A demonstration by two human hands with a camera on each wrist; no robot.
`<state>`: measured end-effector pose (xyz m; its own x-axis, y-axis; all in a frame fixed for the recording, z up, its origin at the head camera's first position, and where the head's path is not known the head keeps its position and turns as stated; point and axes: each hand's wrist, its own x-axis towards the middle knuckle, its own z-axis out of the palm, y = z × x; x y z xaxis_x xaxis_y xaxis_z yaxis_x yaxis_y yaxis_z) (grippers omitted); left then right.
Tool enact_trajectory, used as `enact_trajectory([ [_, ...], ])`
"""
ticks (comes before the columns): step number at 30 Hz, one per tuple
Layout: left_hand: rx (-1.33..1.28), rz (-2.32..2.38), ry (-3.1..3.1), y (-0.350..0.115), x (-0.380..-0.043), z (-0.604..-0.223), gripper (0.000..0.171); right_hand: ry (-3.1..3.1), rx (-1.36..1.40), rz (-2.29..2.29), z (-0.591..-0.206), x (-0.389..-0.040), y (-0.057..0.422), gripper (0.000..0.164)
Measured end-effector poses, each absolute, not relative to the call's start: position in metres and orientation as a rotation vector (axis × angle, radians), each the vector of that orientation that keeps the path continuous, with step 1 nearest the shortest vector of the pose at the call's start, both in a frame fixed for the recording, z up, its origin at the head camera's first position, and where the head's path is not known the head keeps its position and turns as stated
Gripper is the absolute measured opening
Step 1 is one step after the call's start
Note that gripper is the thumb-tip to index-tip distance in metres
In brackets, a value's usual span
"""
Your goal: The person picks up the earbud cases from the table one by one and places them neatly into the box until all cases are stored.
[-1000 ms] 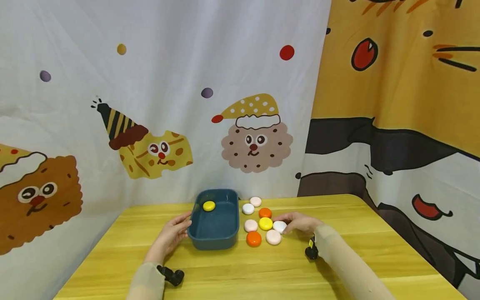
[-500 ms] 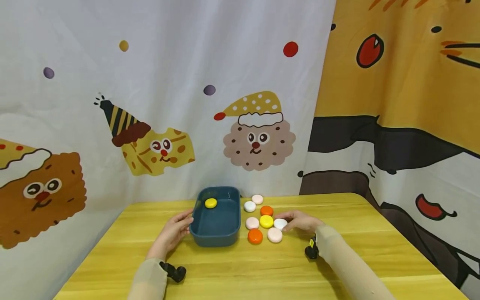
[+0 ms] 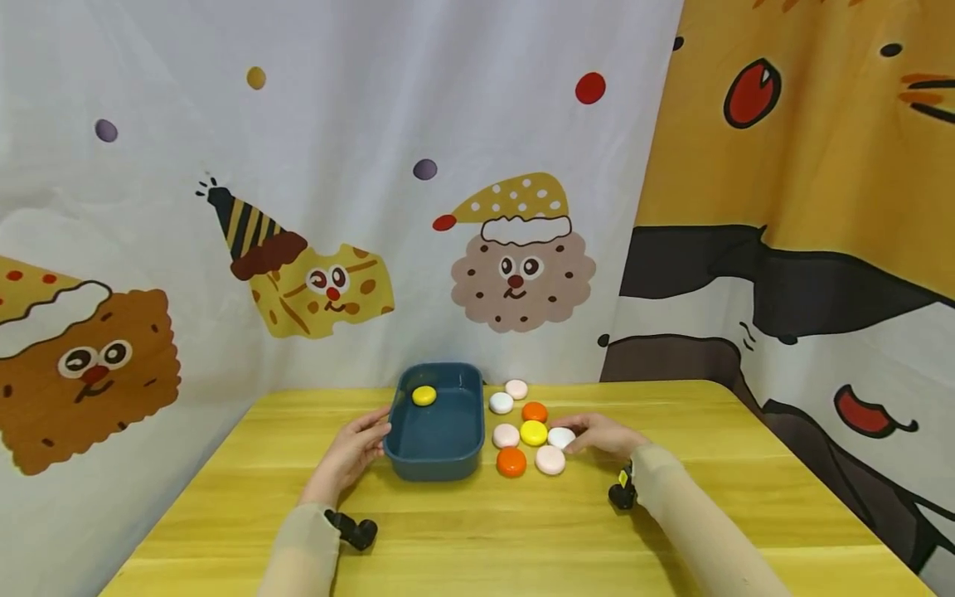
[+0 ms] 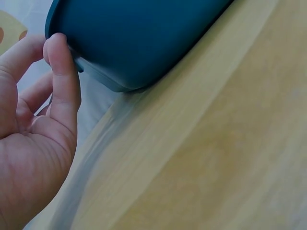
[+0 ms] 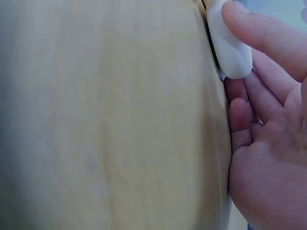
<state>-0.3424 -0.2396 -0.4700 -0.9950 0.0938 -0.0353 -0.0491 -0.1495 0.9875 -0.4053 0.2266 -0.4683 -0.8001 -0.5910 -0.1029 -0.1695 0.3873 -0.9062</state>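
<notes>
A dark blue rectangular box point(image 3: 435, 471) stands on the table with one yellow disc point(image 3: 424, 395) inside, near its far left corner. My left hand point(image 3: 349, 454) holds the box by its left side; in the left wrist view the thumb and a finger pinch the wall at the rim. To the right of the box lies a group of smooth round discs. My right hand point(image 3: 603, 437) is at the rightmost one, a white disc point(image 3: 561, 439). In the right wrist view the thumb lies on this white disc point(image 5: 231, 48), with fingers curled around its other side.
Close by lie another yellow disc point(image 3: 533, 433), orange discs point(image 3: 511, 462) point(image 3: 534, 412), several pale pink discs point(image 3: 550, 460) and a second white disc point(image 3: 501, 403). A printed curtain point(image 3: 336, 166) hangs behind the wooden table point(image 3: 477, 539).
The head view has tilted, so the whole scene appears higher and slightly further right. Both hands, the box and the discs keep their places relative to each other.
</notes>
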Motion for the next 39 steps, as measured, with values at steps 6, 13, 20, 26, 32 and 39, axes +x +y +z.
enact_trajectory([
  [6, 0.024, 2.329, 1.979, -0.240, -0.341, -0.472, 0.056, 2.271, -0.611, -1.386, -0.465, -0.410, 0.224, 0.057],
  [13, -0.001, 2.328, 1.978, -0.240, -0.337, -0.477, 0.057, 2.270, -0.660, -1.349, -0.464, -0.413, 0.224, 0.055],
  [20, -0.015, 2.322, 1.995, -0.238, -0.339, -0.477, 0.057, 2.282, -0.544, -1.402, -0.454, -0.415, 0.226, 0.057],
  [26, 0.010, 2.322, 1.962, -0.236, -0.341, -0.473, 0.056, 2.290, -0.523, -1.429, -0.443, -0.421, 0.225, 0.059],
  [32, 0.018, 2.329, 1.944, -0.235, -0.342, -0.470, 0.058, 2.316, -0.503, -1.422, -0.434, -0.431, 0.222, 0.060],
  [39, 0.030, 2.305, 1.961, -0.237, -0.340, -0.469, 0.058, 2.370, -0.487, -1.370, -0.421, -0.436, 0.210, 0.060],
])
